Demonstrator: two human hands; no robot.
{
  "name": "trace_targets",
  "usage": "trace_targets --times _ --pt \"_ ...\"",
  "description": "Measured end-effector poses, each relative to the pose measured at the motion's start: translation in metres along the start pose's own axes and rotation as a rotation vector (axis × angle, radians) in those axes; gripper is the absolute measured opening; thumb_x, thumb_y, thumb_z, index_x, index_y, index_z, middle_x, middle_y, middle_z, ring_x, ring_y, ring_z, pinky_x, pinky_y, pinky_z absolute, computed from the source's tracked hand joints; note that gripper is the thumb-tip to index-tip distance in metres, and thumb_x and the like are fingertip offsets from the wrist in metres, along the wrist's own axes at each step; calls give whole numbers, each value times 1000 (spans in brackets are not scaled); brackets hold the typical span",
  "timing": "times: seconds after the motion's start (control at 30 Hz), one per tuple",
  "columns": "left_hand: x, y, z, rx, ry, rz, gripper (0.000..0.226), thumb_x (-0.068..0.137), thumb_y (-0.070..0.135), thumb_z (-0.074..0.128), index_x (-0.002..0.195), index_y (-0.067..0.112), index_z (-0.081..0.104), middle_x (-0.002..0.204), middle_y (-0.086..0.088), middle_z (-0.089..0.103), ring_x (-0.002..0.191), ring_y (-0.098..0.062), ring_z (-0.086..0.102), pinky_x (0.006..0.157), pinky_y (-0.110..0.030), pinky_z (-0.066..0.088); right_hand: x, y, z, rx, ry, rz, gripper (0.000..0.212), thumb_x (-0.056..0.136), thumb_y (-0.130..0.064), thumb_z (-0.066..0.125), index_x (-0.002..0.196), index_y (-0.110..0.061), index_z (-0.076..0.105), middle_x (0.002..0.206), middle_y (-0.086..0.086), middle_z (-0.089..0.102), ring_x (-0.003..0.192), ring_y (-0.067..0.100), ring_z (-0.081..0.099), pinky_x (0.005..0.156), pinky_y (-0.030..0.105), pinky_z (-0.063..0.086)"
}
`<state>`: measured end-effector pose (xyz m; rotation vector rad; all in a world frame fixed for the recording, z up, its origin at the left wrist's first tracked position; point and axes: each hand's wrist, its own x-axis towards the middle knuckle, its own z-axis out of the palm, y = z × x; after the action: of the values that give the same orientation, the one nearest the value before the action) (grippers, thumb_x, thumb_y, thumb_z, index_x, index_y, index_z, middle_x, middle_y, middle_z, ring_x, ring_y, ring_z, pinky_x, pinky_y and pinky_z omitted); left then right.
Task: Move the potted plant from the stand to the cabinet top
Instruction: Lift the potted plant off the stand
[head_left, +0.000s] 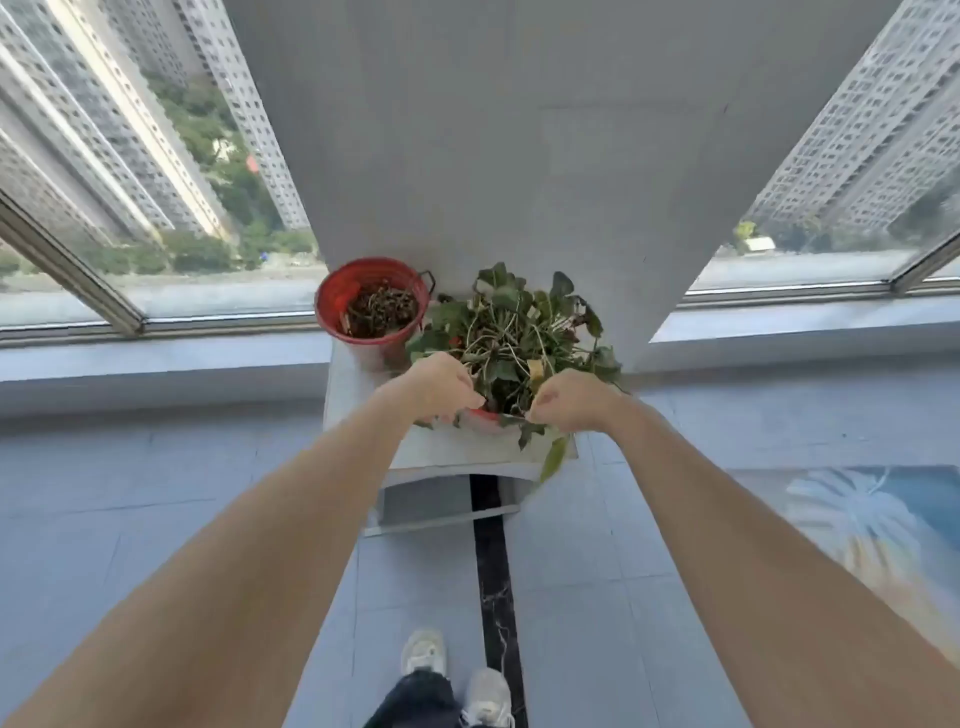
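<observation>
Mostly hidden: pot (480, 417) under leaves | left hand (441, 385), right hand (569, 405) grip closed on rim

Red bucket (371, 306): thin-walled, glossy, with dark wire handle; metal or plastic not clear. Stand (457, 452): white, matt, smooth painted look. Floor (208, 493): pale tiles, faint sheen, with polished black marble-like strip (493, 571). Pillar (519, 156): white, matt

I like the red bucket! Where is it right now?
In the head view, the red bucket sits at the back left of the white stand, against the pillar, just left of the leafy potted plant.
</observation>
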<state>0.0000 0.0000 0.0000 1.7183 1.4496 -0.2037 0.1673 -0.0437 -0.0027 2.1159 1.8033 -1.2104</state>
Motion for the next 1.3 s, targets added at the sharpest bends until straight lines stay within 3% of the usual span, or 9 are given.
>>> trace_targets --times 0.17,0.33,0.43,0.6,0.73,0.83,1.03,1.13,1.3 --pt "39 -19 45 -221 -54 -160 33 87 19 53 115 1 60 88 -8 59 73 -22 57 68 -32 51 32 23 37 68 -52 56 32 88 -24 51 64 -6 60 61 4 47 58 17 42 52 26 31" --pt "63 -34 75 -663 -20 -265 36 93 10 45 126 -3 48 121 -20 59 112 -32 60 82 -35 53 53 41 68 303 24 109 20 85 -21 53 78 -2 58 74 10 51 70 23 42 57 27 32" --pt "74 -36 87 -912 29 -321 38 95 20 45 127 0 46 91 -8 57 97 -28 61 80 -38 54 63 46 76 430 115 105 28 88 -25 50 105 -7 63 95 10 58 85 24 49 70 28 38" --pt "86 -35 97 -1161 91 -306 30 94 17 45 116 -3 51 97 -13 58 85 -29 63 74 -39 54 73 49 80 572 178 140 29 89 -16 43 60 -20 41 60 -1 40 54 14 33 49 23 25" --pt "89 -28 99 -1262 138 -262 17 94 5 36 104 1 49 79 -10 64 69 -22 66 59 -33 58 77 50 83 635 179 141 30 89 -18 44 59 -24 39 60 -3 39 55 13 33 52 22 27" --pt "88 -23 98 -1317 196 -260 16 93 2 34 94 5 50 77 -10 60 67 -22 64 69 -39 56 75 51 81 642 173 124 29 89 -23 46 61 -23 40 59 -2 37 55 14 32 55 23 30" --pt "65 -11 78 -1284 240 -291 19 91 5 38 74 10 46 68 -10 56 56 -26 63 78 -49 57 49 45 73 763 180 51 11 89 -17 49 94 -12 58 73 -2 49 74 16 41 78 31 37" --pt "47 3 52 -1200 266 -287 14 88 10 40 75 10 45 67 -8 55 46 -21 63 85 -51 55 31 30 54 861 255 54 32 89 -10 49 121 -8 52 106 6 57 100 20 50 100 40 41" --pt "-5 45 -7 -1185 280 -195 9 88 10 41 79 10 43 69 -7 53 30 -17 60 45 -35 58 -7 1 6 1014 343 22 41 90 -4 39 131 -11 44 129 15 52 117 35 47 104 49 42"
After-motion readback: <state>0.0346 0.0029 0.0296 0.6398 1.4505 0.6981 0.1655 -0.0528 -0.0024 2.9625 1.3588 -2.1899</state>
